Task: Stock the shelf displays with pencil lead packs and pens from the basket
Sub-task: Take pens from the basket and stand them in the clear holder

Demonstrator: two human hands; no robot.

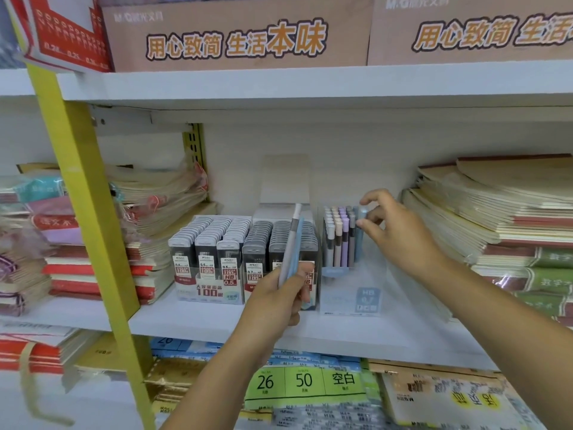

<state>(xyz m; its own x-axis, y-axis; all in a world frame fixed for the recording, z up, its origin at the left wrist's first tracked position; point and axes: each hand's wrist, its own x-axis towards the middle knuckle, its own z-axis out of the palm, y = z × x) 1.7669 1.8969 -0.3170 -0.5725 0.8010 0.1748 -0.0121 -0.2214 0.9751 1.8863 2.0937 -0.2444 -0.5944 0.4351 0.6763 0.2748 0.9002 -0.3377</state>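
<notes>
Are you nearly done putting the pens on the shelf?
Getting there. The lead pack display looks full already. The pen holder has rows of pens standing in it. Right now the right hand pinches a blue pen at the holder's right edge, and the left hand grips a few spare pens still to go in. The basket is out of view, so more may be waiting.

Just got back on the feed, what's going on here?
A person is stocking pens. The left hand grips two slim pens, one white, one blue, upright before the grey-capped pencil lead packs. The right hand pinches a pale blue pen at the right end of the clear plastic pen display on the white shelf.
</notes>
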